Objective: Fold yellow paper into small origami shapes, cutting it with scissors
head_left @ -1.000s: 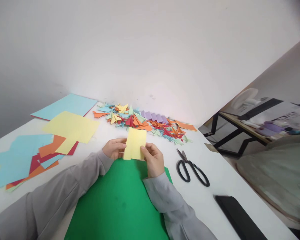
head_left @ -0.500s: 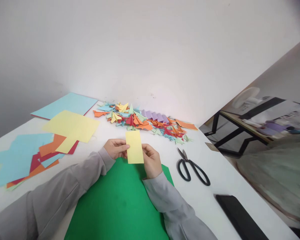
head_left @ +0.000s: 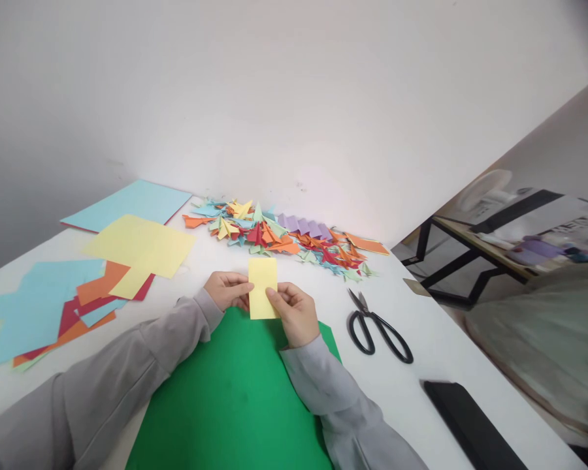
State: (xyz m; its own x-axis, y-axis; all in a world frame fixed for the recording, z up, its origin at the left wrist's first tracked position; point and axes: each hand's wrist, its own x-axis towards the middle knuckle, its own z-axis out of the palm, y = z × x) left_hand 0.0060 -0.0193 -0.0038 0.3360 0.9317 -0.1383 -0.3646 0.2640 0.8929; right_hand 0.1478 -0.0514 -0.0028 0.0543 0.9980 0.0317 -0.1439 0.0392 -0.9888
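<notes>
A small yellow rectangle of paper is held upright above the far end of a large green sheet. My left hand pinches its left edge, thumb on the front and fingers behind. On the right side, my right hand grips the same paper, its thumb lying on the front face. The fingers behind the paper are partly hidden. Beyond both hands lies a heap of folded paper planes in several colours.
Scissors with black handles lie to the right, and a black flat object is nearer me. Coloured paper pieces, a yellow sheet and a light blue sheet lie left. A white wall rises behind the table.
My right thumb has moved from the paper's right edge onto its front face. The yellow paper now stands a little straighter and looks slightly narrower. My left hand keeps its pinch.
</notes>
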